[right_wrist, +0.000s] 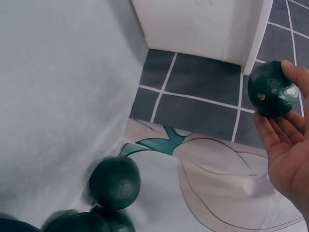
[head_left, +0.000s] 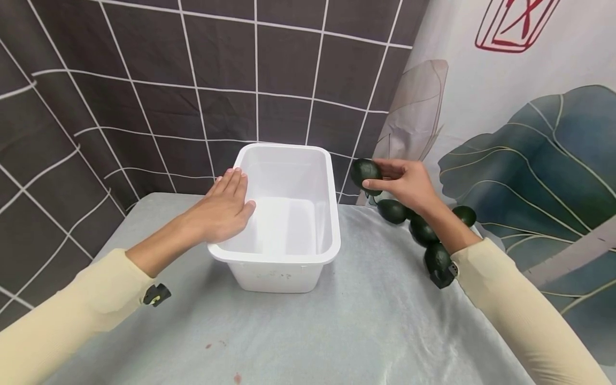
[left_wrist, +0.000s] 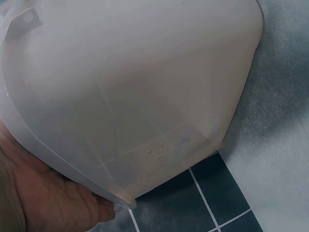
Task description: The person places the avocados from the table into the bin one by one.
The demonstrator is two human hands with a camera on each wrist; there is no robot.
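A white plastic tub stands in the middle of the cloth-covered table, and its inside shows bare. My left hand rests flat on the tub's left rim with its fingers straight; in the left wrist view the hand lies along that rim. To the right of the tub, my right hand pinches a dark green avocado between thumb and fingers, lifted off the table. The right wrist view shows this avocado at the fingertips. Beneath the right forearm lie several more avocados, partly covered by the arm.
Behind the tub hangs a dark cloth with a white grid. A white curtain with large leaf prints hangs at the right, close to the avocados. Pale grey cloth covers the table, with a few small reddish spots at the front.
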